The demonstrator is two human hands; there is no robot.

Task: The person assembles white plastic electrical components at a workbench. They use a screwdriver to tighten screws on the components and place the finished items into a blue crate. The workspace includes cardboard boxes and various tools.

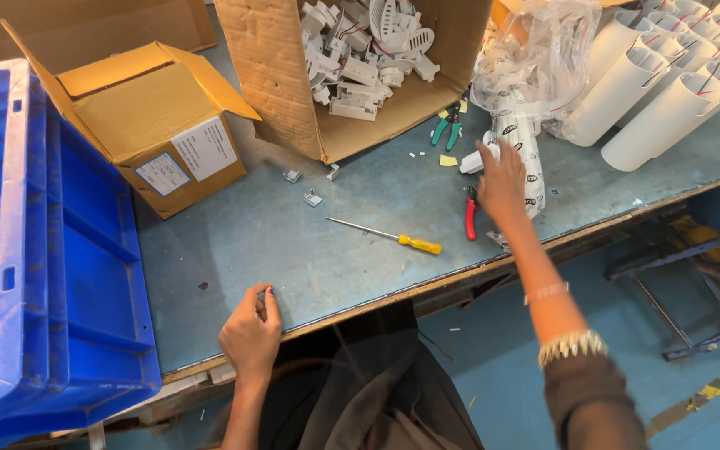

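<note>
My left hand point(251, 331) rests on the front edge of the grey-blue workbench point(293, 242), fingers curled, holding nothing. My right hand point(501, 177) reaches forward over the bench, fingertips on a small white plastic part point(473, 162) beside a white printed tube point(529, 158). Red-handled pliers point(470, 217) lie just left of that hand. A yellow-handled screwdriver point(393, 237) lies in the middle of the bench.
A blue crate point(68, 275) stands at the left, a small open cardboard box point(156, 125) behind it, and a large carton point(360, 67) of white plastic parts at the back. Green cutters point(446, 127), white tubes with wires point(668, 83) and plastic bags point(535, 50) lie at right.
</note>
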